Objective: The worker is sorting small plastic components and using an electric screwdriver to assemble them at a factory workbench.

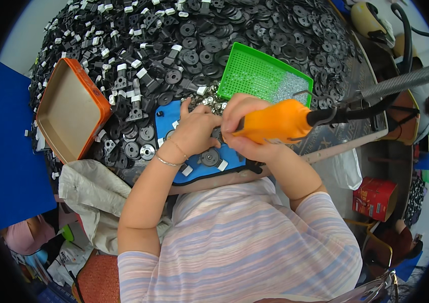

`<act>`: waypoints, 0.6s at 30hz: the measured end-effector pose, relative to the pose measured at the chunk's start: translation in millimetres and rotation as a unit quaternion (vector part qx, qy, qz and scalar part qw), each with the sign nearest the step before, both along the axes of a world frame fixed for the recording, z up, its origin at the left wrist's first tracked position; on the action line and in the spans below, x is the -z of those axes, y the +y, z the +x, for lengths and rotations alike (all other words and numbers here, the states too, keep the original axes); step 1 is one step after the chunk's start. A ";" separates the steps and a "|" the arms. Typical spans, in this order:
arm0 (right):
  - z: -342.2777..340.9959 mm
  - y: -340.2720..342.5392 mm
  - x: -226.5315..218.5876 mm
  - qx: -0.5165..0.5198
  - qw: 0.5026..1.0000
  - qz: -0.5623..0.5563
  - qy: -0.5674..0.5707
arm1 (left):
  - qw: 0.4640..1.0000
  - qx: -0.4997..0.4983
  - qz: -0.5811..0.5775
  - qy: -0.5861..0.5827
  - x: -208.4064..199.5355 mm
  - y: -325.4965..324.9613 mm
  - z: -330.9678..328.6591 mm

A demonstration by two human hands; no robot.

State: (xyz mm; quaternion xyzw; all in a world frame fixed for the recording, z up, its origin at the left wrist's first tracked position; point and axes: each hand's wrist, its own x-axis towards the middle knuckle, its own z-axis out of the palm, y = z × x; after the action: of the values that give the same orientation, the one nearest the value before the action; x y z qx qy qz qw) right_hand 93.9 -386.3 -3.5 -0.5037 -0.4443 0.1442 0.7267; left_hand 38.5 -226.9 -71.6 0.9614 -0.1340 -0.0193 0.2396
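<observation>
My right hand [247, 123] is wrapped round an orange power screwdriver [277, 122], which lies nearly level with its front end toward my left hand [194, 129]. My left hand is over a blue mat [202, 174], its thumb and index finger around a dark round part [216, 134] mostly hidden by the fingers; its other fingers are spread. Just below, a black disc part [210, 157] with a white-tipped piece [222, 165] rests on the mat. Small shiny metal pieces [216, 104] are heaped beyond my fingertips. The screwdriver's tip is hidden.
A green perforated tray [250, 70] holds small silvery pieces at its right end. Left stands an orange-rimmed tray [68, 111]. Black discs [285, 35] and white-tipped black parts [138, 25] pile across the table. A coiled spring [401, 82] and black cable run right from the screwdriver.
</observation>
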 end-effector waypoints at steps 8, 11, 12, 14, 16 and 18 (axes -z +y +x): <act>-4.3 5.2 7.2 0.000 0.999 -0.037 -0.005 | 0.999 -0.005 -0.033 -0.029 1.6 1.4 2.2; -4.6 6.6 11.0 -0.005 0.999 -0.048 0.001 | 1.000 -0.005 -0.021 -0.020 1.8 2.3 0.9; -4.4 7.4 11.1 -0.005 0.999 -0.049 -0.016 | 1.000 -0.005 -0.021 -0.020 2.4 2.7 0.7; -4.7 9.6 11.2 -0.009 0.999 -0.039 -0.013 | 1.000 -0.001 -0.003 -0.030 3.9 3.1 0.2; -2.4 7.8 13.9 -0.010 0.999 -0.029 -0.011 | 0.998 0.003 -0.013 -0.056 -0.9 0.5 -0.8; 4.4 6.0 20.5 -0.058 0.996 -0.063 -0.039 | 0.996 0.004 -0.023 -0.081 -6.9 -1.4 -1.7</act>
State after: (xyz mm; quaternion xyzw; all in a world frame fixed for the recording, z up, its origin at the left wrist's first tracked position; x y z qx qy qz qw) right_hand 98.3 -380.3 -24.0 -0.5270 -0.4905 0.1943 0.6663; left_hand 36.9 -228.2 -64.7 0.9535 -0.1576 0.0609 0.2496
